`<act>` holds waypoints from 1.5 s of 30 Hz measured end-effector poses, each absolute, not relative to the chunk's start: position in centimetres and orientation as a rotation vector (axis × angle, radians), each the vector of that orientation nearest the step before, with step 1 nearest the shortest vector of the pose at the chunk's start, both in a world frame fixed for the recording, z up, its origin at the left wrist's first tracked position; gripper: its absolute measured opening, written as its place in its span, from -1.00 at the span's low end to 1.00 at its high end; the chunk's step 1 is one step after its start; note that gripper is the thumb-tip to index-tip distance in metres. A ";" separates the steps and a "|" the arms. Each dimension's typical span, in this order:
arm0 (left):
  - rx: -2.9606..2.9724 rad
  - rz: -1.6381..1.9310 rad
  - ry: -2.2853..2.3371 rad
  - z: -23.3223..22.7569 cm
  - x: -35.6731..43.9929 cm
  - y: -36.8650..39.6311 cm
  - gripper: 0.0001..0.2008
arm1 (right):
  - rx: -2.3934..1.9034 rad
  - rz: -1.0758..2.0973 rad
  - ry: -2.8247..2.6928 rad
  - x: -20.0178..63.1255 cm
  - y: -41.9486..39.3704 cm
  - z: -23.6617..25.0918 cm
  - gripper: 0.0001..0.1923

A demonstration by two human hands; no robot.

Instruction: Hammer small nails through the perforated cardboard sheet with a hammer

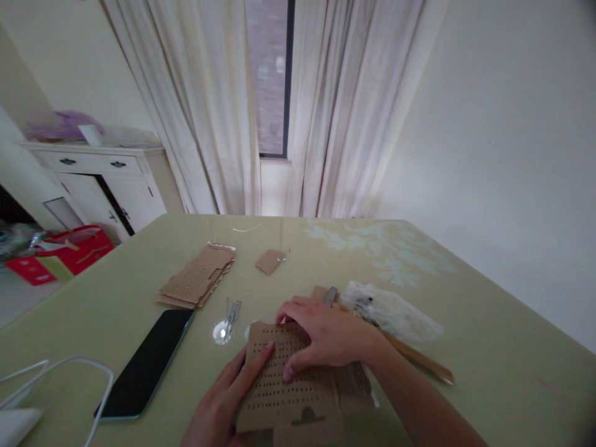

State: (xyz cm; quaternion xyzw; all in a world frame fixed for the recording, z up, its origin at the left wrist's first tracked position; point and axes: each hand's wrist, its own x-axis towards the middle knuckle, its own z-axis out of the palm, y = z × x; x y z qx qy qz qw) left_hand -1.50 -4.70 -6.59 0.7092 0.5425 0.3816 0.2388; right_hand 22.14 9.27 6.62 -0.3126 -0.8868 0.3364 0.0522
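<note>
Your left hand (221, 397) is closed on the left edge of a brown cardboard card with holes (279, 398), with one finger lying flat on top and the rest of the hand at the edge and partly hidden. Your right hand (328, 338) is half open, bent like a loose C. Its thumb touches the front of the card and its other fingers reach to the far edge, but you can't tell from here if they squeeze it. The card is close to you, at six o'clock on the table (465, 410). Going around from the card, a black phone (146, 366) lies at nine o'clock, and a pile of brown cards (195, 279) sits at ten o'clock, near the phone's top end. Thin metal pins (233, 316) lie closer in, also at ten. A small brown tag (269, 262) is near twelve o'clock. A see-through plastic bag (395, 313) sits at two o'clock, past your right wrist.
</note>
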 end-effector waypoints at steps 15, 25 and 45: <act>1.823 0.919 1.384 -3.0 -6.0 -3.6 -0.38 | -0.738 1.227 -2.720 22.0 9.9 6.3 -0.23; 1.926 0.198 2.105 -0.2 -7.0 4.1 -0.83 | -0.941 1.257 -2.584 22.0 9.4 6.4 -0.30; 1.860 0.062 2.060 -0.8 -6.9 3.5 -0.73 | -0.976 1.329 -2.568 22.3 8.9 7.0 -0.32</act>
